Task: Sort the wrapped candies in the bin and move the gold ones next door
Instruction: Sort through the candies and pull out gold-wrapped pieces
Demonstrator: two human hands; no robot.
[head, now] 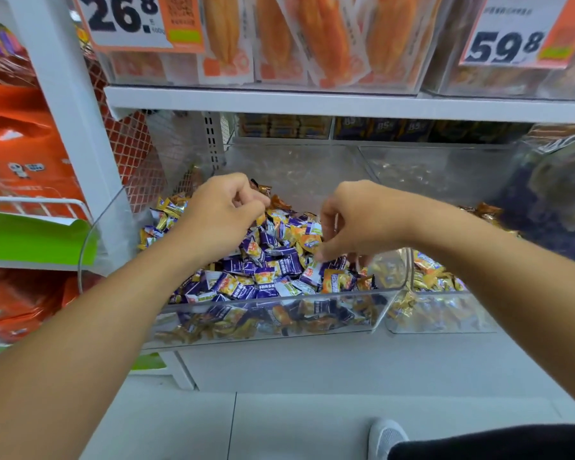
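— Bare skin was seen first: the left hand [224, 207] was held over the back left of the clear bin [266, 322], its fingers curled. Was anything gripped?

— That could not be told; the fingertips were turned away. The right hand [352, 220] was lowered over the middle, fingers reaching down among the wrapped candies [269, 260]; its grasp was blurred too.

— And the gold ones?

— Gold-wrapped candies [168, 207] were seen mixed with purple ones [289, 263] in that bin. More gold pieces were heaped in the neighbouring bin [442, 322], touching it on the right.

— Beyond that?

— Price tags [126, 21] were hung from the shelf [312, 102] above.
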